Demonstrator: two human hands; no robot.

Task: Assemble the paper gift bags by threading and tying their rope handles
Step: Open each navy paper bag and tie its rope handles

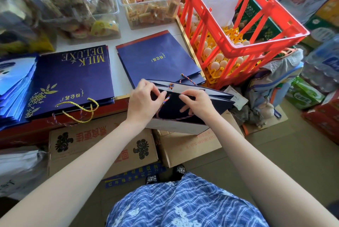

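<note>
Nearest the camera, both hands worked at the open mouth of a dark blue paper bag point(194, 105), which was held in the air in front of the bench point(117, 72) edge, above the cardboard boxes point(102, 146) on the floor. The left hand point(145, 98) had its fingers curled, pinching the multicoloured rope point(166, 99) where it met the near wall of the bag. The right hand point(197, 103) gripped the same wall just beside it, thumb on the top edge and fingers curled over the face. A knot point(171, 86) already sat at a hole in the far wall.

The step in hand appeared to be threading or knotting the rope end at the near wall. Whether the end had passed through the hole could not be told. The next move probably called for drawing the end fully through, then tying a stopper knot inside while the right hand steadied the paper against tearing.

Farther back, two stacks of flat bags lay on the bench: one point(73, 80) with a yellow handle point(82, 111) hanging over the edge, one point(157, 56) beyond the hands. An orange crate point(238, 25) stood at the right.
</note>
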